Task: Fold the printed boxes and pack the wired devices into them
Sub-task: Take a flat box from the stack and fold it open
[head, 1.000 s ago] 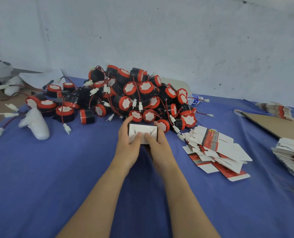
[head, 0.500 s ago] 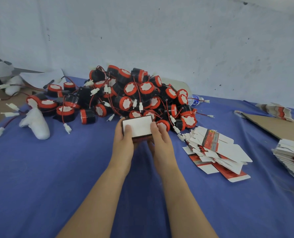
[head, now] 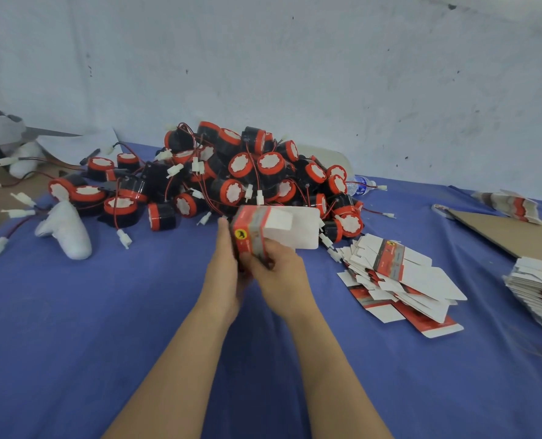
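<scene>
Both hands clasp the red-and-white printed cardboard box (head: 263, 231) mid-table: left hand (head: 226, 264) at its left side, right hand (head: 279, 267) gripping underneath.

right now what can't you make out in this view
Head view:
What the box holds: its walls hide it.
Its lower end: left hand and right hand cover it.
Its print: too small, blurred.
Right-edge stack: cut by the frame.
The bottle: mostly behind the device pile.

A cardboard sheet (head: 513, 231) (brown) lies on blue cloth (head: 89, 327).
</scene>
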`<state>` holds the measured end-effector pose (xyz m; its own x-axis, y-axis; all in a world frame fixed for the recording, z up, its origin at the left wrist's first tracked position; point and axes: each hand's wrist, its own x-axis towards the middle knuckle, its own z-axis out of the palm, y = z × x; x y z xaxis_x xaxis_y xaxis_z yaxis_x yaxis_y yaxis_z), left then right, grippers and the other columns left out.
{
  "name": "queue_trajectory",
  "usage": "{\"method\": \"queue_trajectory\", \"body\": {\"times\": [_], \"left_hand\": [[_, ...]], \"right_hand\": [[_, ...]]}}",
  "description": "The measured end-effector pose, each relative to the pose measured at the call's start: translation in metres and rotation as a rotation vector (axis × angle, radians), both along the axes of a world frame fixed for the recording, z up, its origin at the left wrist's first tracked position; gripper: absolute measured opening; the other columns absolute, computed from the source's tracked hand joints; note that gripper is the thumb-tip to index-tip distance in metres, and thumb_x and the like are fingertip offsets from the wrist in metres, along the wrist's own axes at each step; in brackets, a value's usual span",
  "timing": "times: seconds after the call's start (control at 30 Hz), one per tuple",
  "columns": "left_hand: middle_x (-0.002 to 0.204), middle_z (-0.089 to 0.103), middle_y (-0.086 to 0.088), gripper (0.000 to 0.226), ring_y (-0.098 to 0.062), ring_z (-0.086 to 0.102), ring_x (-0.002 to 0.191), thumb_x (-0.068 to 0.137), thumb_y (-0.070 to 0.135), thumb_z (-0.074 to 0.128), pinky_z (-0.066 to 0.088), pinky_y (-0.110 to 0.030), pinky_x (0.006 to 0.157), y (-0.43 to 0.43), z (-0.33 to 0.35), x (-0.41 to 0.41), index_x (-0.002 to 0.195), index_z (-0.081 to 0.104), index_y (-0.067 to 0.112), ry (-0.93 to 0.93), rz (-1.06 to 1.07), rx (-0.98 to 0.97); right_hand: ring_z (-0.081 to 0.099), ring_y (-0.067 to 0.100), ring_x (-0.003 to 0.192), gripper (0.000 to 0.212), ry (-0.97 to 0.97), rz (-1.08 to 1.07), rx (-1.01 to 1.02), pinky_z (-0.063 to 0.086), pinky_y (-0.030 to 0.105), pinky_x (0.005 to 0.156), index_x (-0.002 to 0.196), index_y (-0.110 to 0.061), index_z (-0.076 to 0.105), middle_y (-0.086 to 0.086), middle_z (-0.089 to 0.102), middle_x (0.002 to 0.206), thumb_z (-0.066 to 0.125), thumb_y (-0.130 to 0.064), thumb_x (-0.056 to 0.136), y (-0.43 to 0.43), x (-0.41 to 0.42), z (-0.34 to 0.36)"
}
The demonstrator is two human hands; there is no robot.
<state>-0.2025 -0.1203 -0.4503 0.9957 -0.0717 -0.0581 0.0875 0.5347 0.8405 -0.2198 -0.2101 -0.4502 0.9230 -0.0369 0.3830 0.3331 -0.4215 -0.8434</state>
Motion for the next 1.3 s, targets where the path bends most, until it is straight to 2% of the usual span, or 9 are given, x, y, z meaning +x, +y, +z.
{"method": "queue_trajectory", "body": {"times": [0.1,0.27,0.57,0.67,0.8,0.97,1.07,1.13,1.3], "left_hand": [[0.111,0.072,-0.004,0.06,-0.017,0.069,0.103,0.086,0.067,0.045,0.051,-0.035,0.091,0.006,-0.001,0.002,0.117,0.067,0.02,0.061,-0.113,-0.163],[0.106,0.069,-0.01,0.047,-0.023,0.067,0.094,0.087,0.046,0.064,0.056,-0.036,0.079,0.007,-0.006,0.007,0.118,0.062,0.012,0.104,0.016,0.164],[0.119,0.059,-0.002,0.019,-0.023,0.06,0.105,0.098,0.026,0.045,0.053,-0.049,0.091,0.005,-0.016,0.01,0.117,0.046,0.027,-0.069,0.253,0.487],[0.111,0.059,0.0,0.015,-0.019,0.058,0.099,0.099,0.021,0.04,0.053,-0.046,0.088,0.003,-0.016,0.01,0.11,0.046,0.029,-0.111,0.287,0.562],[0.103,0.059,0.013,0.026,-0.009,0.057,0.096,0.095,0.012,0.045,0.051,-0.031,0.082,0.003,-0.017,0.008,0.112,0.051,0.031,-0.224,0.274,0.64],[0.111,0.063,0.019,0.031,-0.007,0.058,0.111,0.093,0.014,0.054,0.051,-0.03,0.091,0.003,-0.01,0.002,0.112,0.059,0.038,-0.303,0.214,0.532],[0.114,0.055,0.036,0.031,0.003,0.053,0.117,0.082,0.057,0.064,0.048,-0.026,0.094,-0.001,-0.001,-0.005,0.108,0.048,0.063,-0.308,0.052,0.326],[0.118,0.06,0.025,0.047,0.002,0.059,0.11,0.068,0.073,0.064,0.05,-0.02,0.088,-0.005,-0.001,-0.008,0.11,0.05,0.058,-0.287,-0.017,0.299],[0.105,0.072,0.005,0.068,-0.01,0.068,0.097,0.057,0.071,0.058,0.054,-0.028,0.083,0.001,0.0,-0.002,0.107,0.063,0.027,-0.151,0.12,0.236]], "right_hand": [[0.055,0.014,0.074,0.012,-0.043,-0.001,-0.323,0.044,0.028,0.066,0.098,-0.016,0.067,-0.011,0.061,0.078,0.057,-0.021,0.094,0.002,-0.001,-0.002],[0.057,0.028,0.098,0.023,0.031,-0.056,-0.663,0.047,0.043,0.085,0.111,-0.012,0.061,0.007,0.066,0.108,0.045,-0.01,0.093,-0.005,0.0,-0.004],[0.059,-0.006,0.081,0.028,-0.128,-0.229,0.039,0.042,0.006,0.066,0.081,-0.015,0.067,-0.011,0.065,0.085,0.047,0.003,0.087,0.001,-0.007,0.008],[0.056,-0.008,0.092,0.02,-0.29,-0.417,0.302,0.042,0.006,0.077,0.096,-0.024,0.061,-0.015,0.063,0.097,0.051,-0.006,0.093,-0.002,-0.004,0.012],[0.055,0.008,0.109,0.019,0.206,-0.14,0.565,0.044,0.029,0.098,0.113,-0.021,0.057,-0.006,0.058,0.118,0.05,-0.03,0.098,-0.02,0.005,0.002],[0.06,0.026,0.085,0.035,0.343,-0.12,0.419,0.05,0.039,0.075,0.112,-0.022,0.061,0.011,0.068,0.102,0.047,0.001,0.089,-0.02,0.007,-0.01],[0.063,0.022,0.082,0.033,0.347,-0.16,0.694,0.053,0.033,0.069,0.098,-0.018,0.063,0.008,0.069,0.098,0.042,0.005,0.089,-0.023,0.008,-0.006],[0.07,0.021,0.083,0.018,0.417,-0.046,0.789,0.057,0.033,0.067,0.099,-0.012,0.065,0.009,0.072,0.098,0.047,-0.012,0.098,-0.021,0.006,-0.002],[0.06,0.016,0.095,0.051,0.417,-0.109,0.626,0.049,0.035,0.091,0.109,-0.016,0.062,-0.001,0.064,0.101,0.033,-0.057,0.097,-0.009,0.007,0.007]]}}
